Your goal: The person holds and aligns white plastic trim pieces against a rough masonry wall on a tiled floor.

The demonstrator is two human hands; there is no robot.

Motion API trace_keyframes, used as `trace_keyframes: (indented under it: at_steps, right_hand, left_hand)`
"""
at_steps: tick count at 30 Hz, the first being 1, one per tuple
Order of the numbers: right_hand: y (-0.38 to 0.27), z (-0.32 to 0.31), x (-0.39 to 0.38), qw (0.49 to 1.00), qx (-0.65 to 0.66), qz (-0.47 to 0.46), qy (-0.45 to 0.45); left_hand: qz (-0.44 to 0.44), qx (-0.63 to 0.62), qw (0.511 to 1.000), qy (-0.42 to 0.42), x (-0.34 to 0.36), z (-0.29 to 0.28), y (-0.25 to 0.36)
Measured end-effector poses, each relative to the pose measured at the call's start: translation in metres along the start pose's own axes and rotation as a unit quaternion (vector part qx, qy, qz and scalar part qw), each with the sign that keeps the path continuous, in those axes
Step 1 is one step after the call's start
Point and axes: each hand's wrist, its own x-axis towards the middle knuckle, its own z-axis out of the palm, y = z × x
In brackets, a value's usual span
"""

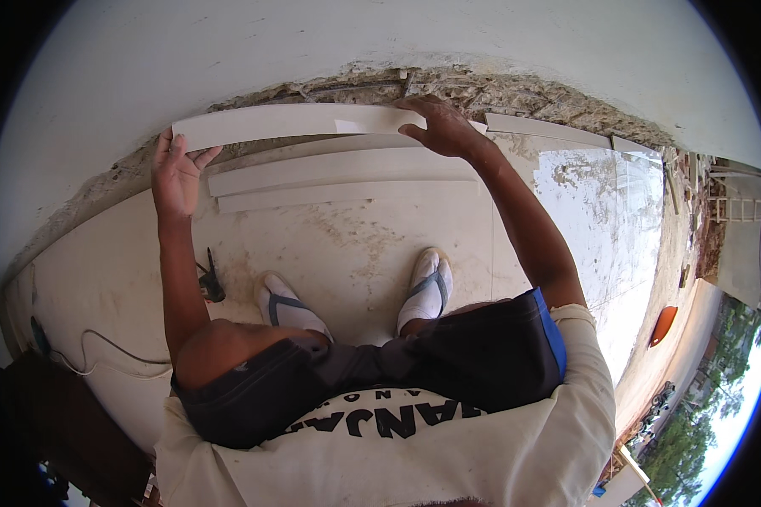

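A long cream tile strip (pixel 266 124) is held level against the foot of the wall, in front of a rough chipped-out band (pixel 533 91). My left hand (pixel 177 173) grips its left end, the thumb on the front face and other fingers at the edge. Near the right end, my right hand (pixel 442 128) is closed over the top edge, thumb in front. Two more strips lie on the floor just below: a wider one (pixel 338 166) and a narrower one (pixel 338 197). To their right, another strip (pixel 550 130) stands along the wall base.
A small black tool (pixel 210 286) is on the floor by my left forearm. A dark cable (pixel 114 338) runs at the left. My feet in socks and sandals (pixel 427 287) stand on the dusty tiled floor (pixel 347 241). An orange basin (pixel 664 325) and rubble lie far right.
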Motion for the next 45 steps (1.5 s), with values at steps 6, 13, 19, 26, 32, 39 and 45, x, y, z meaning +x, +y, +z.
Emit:
trace_keyframes:
  at_steps: [6,13,19,26,32,39,45]
  right_hand:
    - [-0.014,-0.006,0.007,0.998,0.04,0.043,0.017]
    - [-0.068,-0.053,-0.051,0.984,0.104,0.054,0.137]
    - [-0.092,-0.064,-0.08,0.877,0.386,-0.032,0.285]
    - [-0.101,-0.083,-0.11,0.708,0.557,-0.064,0.429]
    - [-0.098,-0.071,-0.113,0.638,0.604,0.02,0.477]
    - [-0.086,-0.035,-0.11,0.615,0.645,0.071,0.449]
    - [-0.073,-0.019,-0.108,0.603,0.667,0.105,0.425]
  left_hand:
    - [0.075,0.036,0.996,-0.023,0.012,0.037,0.046]
    - [0.102,0.094,0.98,-0.146,-0.004,0.078,0.051]
    - [-0.167,0.109,0.958,-0.206,-0.048,0.087,-0.054]
    - [-0.233,0.122,0.921,-0.287,-0.092,0.109,-0.118]
    - [-0.233,-0.019,0.94,-0.248,-0.078,0.13,-0.085]
    - [-0.191,-0.01,0.961,-0.197,-0.069,0.124,-0.061]
    - [-0.199,-0.028,0.967,-0.153,-0.069,0.118,-0.064]
